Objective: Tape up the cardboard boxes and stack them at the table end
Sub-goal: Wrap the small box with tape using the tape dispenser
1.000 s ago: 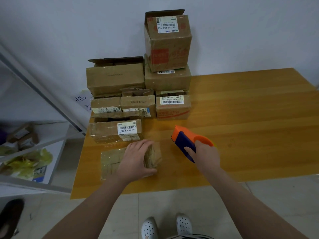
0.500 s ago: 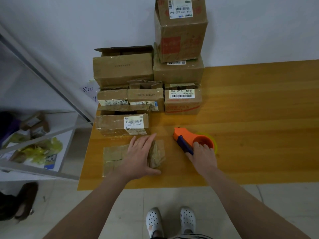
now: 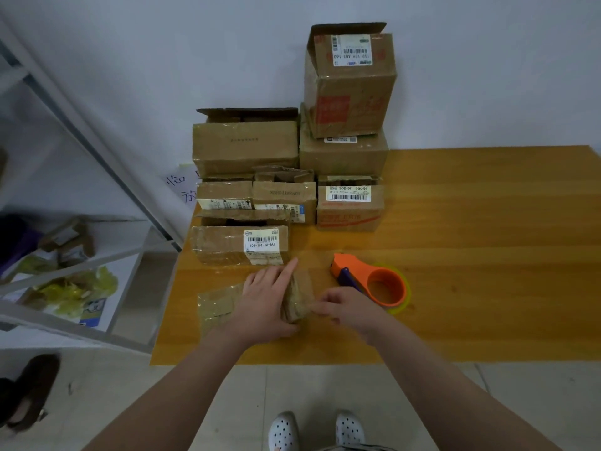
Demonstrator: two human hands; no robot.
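Observation:
A small flat cardboard box (image 3: 221,304), wrapped in clear tape, lies near the front left corner of the wooden table (image 3: 487,255). My left hand (image 3: 263,301) presses down on its right half with straight fingers, the thumb along its front edge. My right hand (image 3: 351,309) is blurred and its fingertips touch the box's right end. The orange and blue tape dispenser (image 3: 374,281) sits on the table just right of the box, with no hand on it. Several cardboard boxes are piled at the table's left end, the tallest stack topped by an open-flapped box (image 3: 351,86).
A labelled box (image 3: 227,245) stands right behind the flat box. A white metal shelf (image 3: 81,288) with yellow bags and scraps stands left of the table. My white shoes (image 3: 312,431) are below the front edge. A dark shoe (image 3: 29,385) lies at the lower left.
My right hand set the tape dispenser down on the table, let go of it and moved left to the flat box's end. My left hand stayed on the box.

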